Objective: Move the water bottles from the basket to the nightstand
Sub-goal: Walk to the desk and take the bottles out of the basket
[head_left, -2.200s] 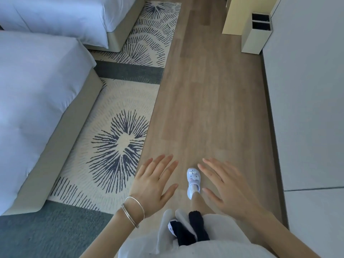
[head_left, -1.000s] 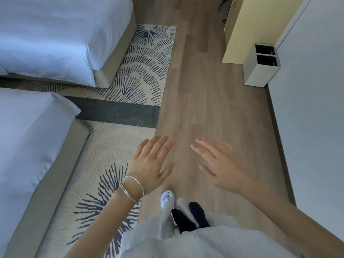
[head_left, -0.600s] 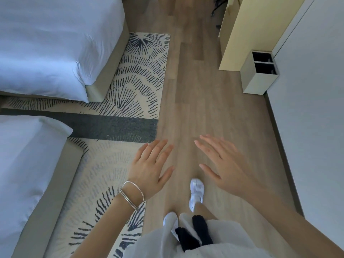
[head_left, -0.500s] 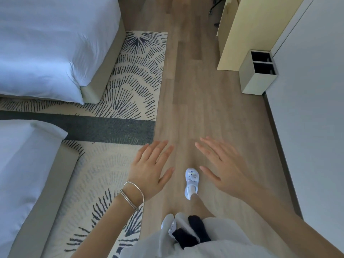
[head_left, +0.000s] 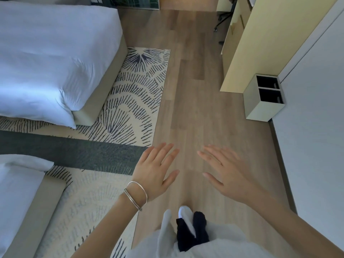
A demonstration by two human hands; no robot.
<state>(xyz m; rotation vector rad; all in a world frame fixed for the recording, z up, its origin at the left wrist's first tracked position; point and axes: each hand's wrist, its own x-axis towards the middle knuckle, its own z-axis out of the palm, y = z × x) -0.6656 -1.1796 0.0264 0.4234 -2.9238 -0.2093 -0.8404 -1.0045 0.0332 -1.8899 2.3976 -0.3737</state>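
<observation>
No water bottle, basket or nightstand shows in this view. My left hand point(head_left: 155, 172), with thin bangles on the wrist, is held palm down over the wooden floor, fingers spread and empty. My right hand point(head_left: 226, 173) hovers beside it, a hand's width to the right, also flat, spread and empty. Below them I see my white shoe and pale skirt.
Two white beds stand on the left, the far bed point(head_left: 55, 58) and the near bed point(head_left: 16, 192), with a patterned rug point(head_left: 134, 101) between them and the floor strip. A yellow cabinet point(head_left: 247, 45) and a two-slot bin point(head_left: 264, 97) line the right wall point(head_left: 316, 127).
I have walked forward along the wooden strip: the near bed slid back and left, the far bed, cabinet and bin came closer. Both hands stayed spread and empty.
</observation>
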